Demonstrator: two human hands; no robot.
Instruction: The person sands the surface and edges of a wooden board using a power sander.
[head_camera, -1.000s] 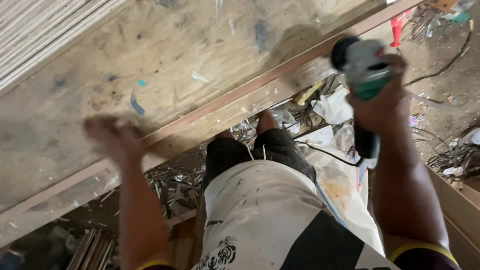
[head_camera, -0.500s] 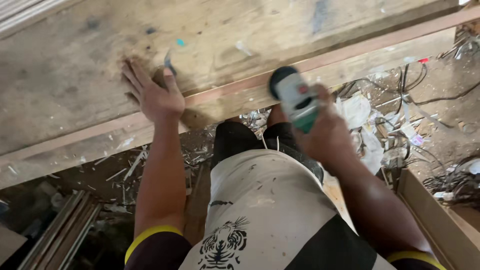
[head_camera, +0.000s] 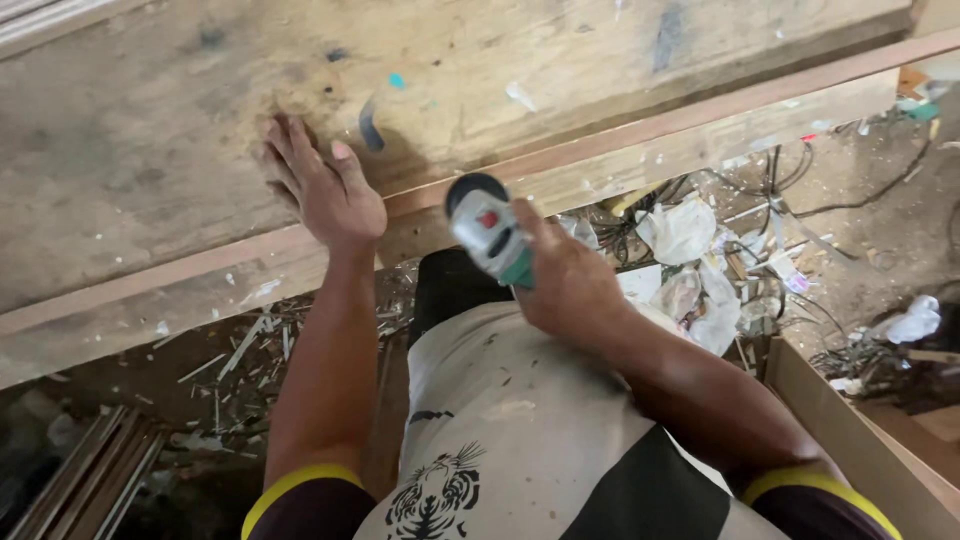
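My left hand (head_camera: 325, 190) lies flat, fingers spread, on a wide worn wooden board (head_camera: 180, 130), next to a reddish wood strip (head_camera: 640, 130) that runs along the board's near edge. My right hand (head_camera: 565, 285) grips a grey and green angle grinder (head_camera: 490, 235) by its body. The grinder's black disc guard sits at the edge of the strip, just right of my left hand.
Wood offcuts and shavings (head_camera: 250, 345) litter the floor under the board. Crumpled white rags (head_camera: 690, 260) and loose cables (head_camera: 850, 190) lie to the right. A wooden box edge (head_camera: 850, 440) stands at lower right. Metal strips (head_camera: 80, 480) lie at lower left.
My left hand came to rest flat on the board. My right hand brought the grinder from the upper right down and left, close to the strip near my left hand.
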